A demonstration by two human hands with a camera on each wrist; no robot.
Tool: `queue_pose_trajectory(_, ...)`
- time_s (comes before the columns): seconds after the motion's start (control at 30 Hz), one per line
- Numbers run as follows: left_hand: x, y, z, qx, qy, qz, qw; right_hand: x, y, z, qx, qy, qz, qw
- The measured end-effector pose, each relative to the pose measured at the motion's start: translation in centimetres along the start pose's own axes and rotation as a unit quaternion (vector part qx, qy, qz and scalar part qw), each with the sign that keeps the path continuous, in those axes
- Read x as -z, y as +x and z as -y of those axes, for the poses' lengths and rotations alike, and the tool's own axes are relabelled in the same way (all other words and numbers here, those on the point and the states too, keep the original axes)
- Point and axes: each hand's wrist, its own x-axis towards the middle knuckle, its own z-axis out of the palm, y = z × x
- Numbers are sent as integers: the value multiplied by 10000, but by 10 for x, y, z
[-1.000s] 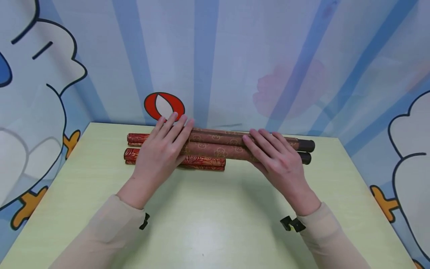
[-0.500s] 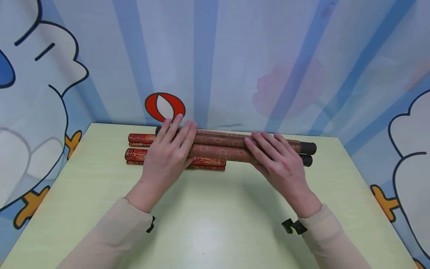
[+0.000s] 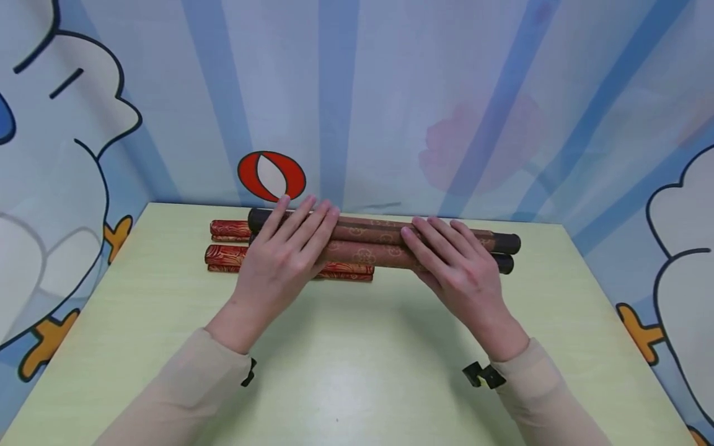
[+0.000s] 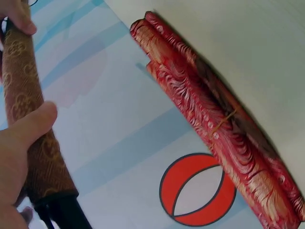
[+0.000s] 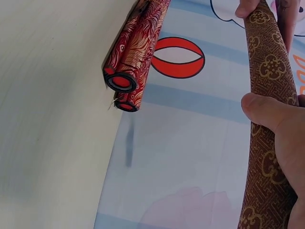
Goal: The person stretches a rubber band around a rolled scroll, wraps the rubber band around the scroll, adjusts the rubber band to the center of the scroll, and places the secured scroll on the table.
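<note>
Both hands hold a brown brocade scroll (image 3: 365,254), rolled in from two sides into parallel rolls with black end caps. My left hand (image 3: 281,260) grips it toward the left end, thumb along the near side in the left wrist view. Toward the other end my right hand (image 3: 465,269) grips it too, its thumb pressed on the brocade (image 5: 271,67) in the right wrist view. The fingers lie over the top of the rolls. Below and left, a red and gold patterned scroll (image 4: 205,109), also rolled up, lies on the table. My left hand partly covers it in the head view.
The pale table (image 3: 346,371) reaches back to a striped blue and white cloth backdrop (image 3: 379,93) with cartoon drawings. Dark clips (image 3: 484,375) sit by the sleeve cuffs.
My left hand has slid right along the brown scroll, uncovering its black left end. My right hand stays nearly in place, and the red scroll has not moved.
</note>
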Motion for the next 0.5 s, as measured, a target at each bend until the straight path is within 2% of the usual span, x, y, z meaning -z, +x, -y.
queue_pose_trajectory(0.2, 6, -5, 4, 202, 284, 417, 9985, 2, -4, -3, 4, -56, 78, 10000)
queue_pose_trajectory(0.5, 4, -4, -5, 220, 191, 333, 9990, 0, -3, 0, 48, -34, -14, 10000)
